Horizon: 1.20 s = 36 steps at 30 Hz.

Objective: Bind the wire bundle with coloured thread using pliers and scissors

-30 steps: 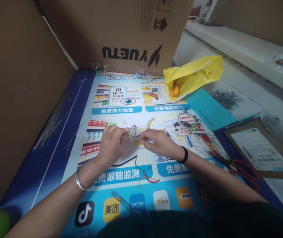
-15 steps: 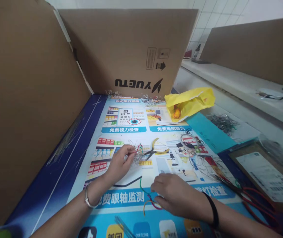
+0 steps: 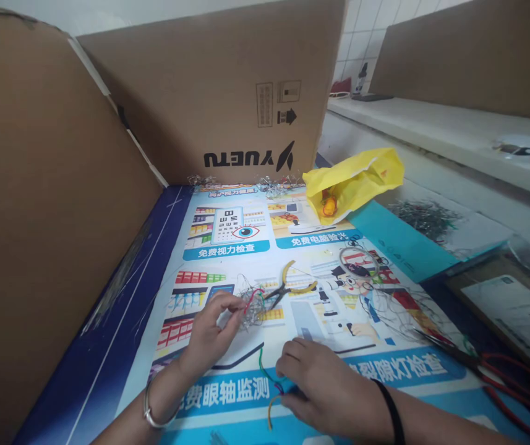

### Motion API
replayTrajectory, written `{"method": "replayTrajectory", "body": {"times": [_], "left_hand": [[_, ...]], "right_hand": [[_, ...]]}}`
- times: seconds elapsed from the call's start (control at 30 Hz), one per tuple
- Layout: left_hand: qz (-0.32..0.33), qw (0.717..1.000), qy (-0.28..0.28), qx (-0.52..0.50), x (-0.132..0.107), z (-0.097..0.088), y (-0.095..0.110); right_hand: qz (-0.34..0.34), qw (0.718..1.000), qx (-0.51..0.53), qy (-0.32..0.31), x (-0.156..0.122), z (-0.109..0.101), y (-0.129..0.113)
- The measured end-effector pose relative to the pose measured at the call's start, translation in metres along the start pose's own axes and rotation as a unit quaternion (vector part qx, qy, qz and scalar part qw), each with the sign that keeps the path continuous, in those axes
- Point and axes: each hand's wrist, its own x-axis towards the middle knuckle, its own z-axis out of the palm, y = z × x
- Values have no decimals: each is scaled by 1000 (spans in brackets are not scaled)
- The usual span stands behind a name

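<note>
My left hand is closed, thumb and forefinger pinching a thin red strand beside a loose tangle of silvery wire. A green strand also shows at the tangle's right side. Lower right, my right hand curls over several thin coloured strands; a green strand and a yellow-brown strand stick out from its fingertips, with a bit of purple between. Its fingers partly hide them. Just past the tangle lie pliers with yellow handles, jaws pointing towards it, handles spread.
A yellow bag with something orange inside stands at the back. Right of it lies a dark wire heap. Red-handled scissors rest near my right forearm. A wire coil sits mid-right. Cardboard walls border the back and left.
The camera view has shifted slightly. My left hand still pinches the red strand and has moved a little down and left; my right hand stays over the coloured strands, covering more of them.
</note>
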Motion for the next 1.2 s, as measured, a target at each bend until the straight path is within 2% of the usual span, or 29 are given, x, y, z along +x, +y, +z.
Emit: {"method": "replayTrajectory", "body": {"times": [0.2, 0.3, 0.43, 0.5, 0.77, 1.0, 1.1, 1.2], "left_hand": [[-145, 981, 85, -97, -1, 2, -1], [-181, 967, 113, -140, 1, 3, -4], [-210, 954, 131, -170, 1, 3, -8], [-218, 950, 137, -176, 1, 3, -9], [-227, 947, 141, -179, 2, 3, -9], [-213, 948, 141, -189, 2, 2, -10], [-207, 948, 142, -195, 3, 2, -10], [-199, 951, 134, -195, 3, 2, -10]], "right_hand": [[-1, 999, 27, 21, 0, 6, 5], [-18, 999, 2, 36, -1, 9, 4], [-92, 994, -43, 38, -3, 12, 3], [-111, 992, -53, 36, -4, 14, 3], [-115, 989, -71, 57, 1, 18, 7], [-123, 987, -78, 68, 2, 25, 9], [-120, 990, -24, 72, 2, 22, 8], [-106, 983, 86, 121, 0, 15, 4]]}}
